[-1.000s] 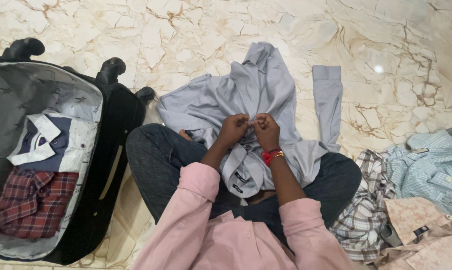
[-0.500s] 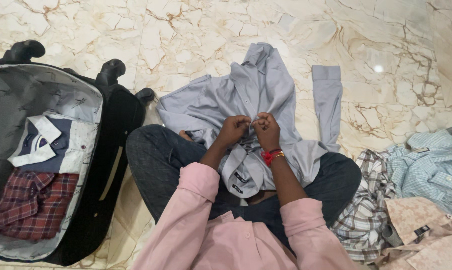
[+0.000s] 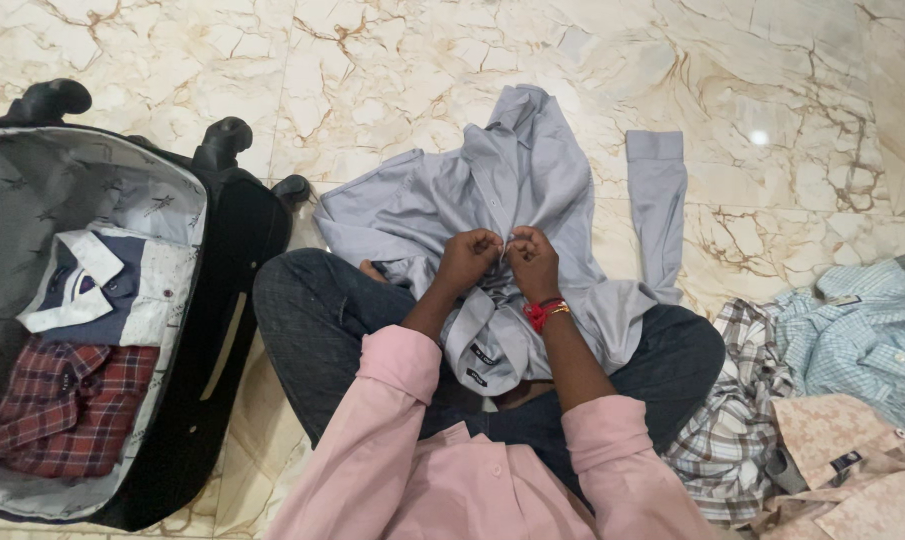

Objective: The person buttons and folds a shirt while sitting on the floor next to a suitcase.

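Marble floor [image 3: 393, 60] fills the frame. At centre, the left hand [image 3: 470, 258] and right hand [image 3: 533, 262] stay pinched on the grey shirt [image 3: 533, 170] front, barely shifted; the open suitcase [image 3: 33, 180] sits left.

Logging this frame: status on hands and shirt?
Left hand and right hand both pinched on grey shirt front, at lap. Open suitcase left, loose shirts right. Nothing obstructing.
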